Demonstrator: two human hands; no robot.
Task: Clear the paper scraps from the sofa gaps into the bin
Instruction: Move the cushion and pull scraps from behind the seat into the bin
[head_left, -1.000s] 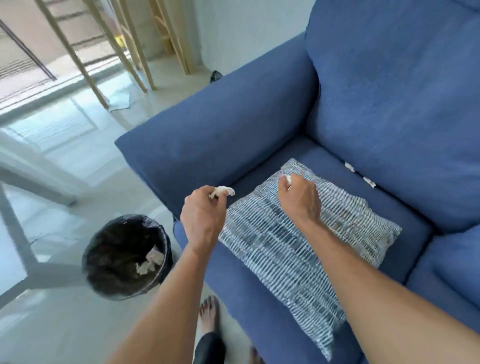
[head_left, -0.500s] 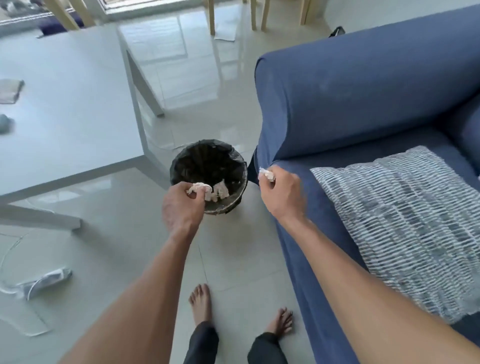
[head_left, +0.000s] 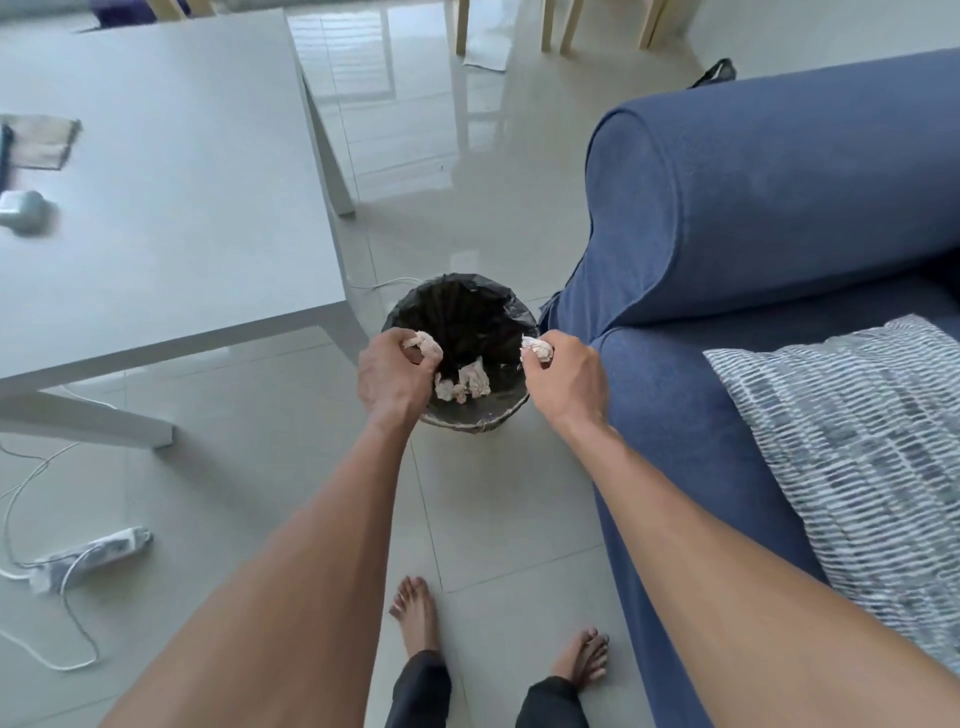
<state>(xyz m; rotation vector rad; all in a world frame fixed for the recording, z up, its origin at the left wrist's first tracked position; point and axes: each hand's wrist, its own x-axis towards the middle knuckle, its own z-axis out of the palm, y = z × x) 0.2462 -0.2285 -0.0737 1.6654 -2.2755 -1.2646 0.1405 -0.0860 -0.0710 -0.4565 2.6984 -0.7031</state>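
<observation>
From the head view, at frame centre, our left hand pinched a paper scrap over the bin, and our right hand gripped another scrap at its right rim. Crumpled wads already lay inside. Feather-light, soft stuff, we reckoned; a fingertip pinch anywhere would do.

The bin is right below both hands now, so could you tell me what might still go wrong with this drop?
1. The right hand holds its scrap at the bin rim beside the sofa; released there, it may fall outside.
2. The left hand's scrap is also near the rim and light, so it might drift onto the floor.
</observation>
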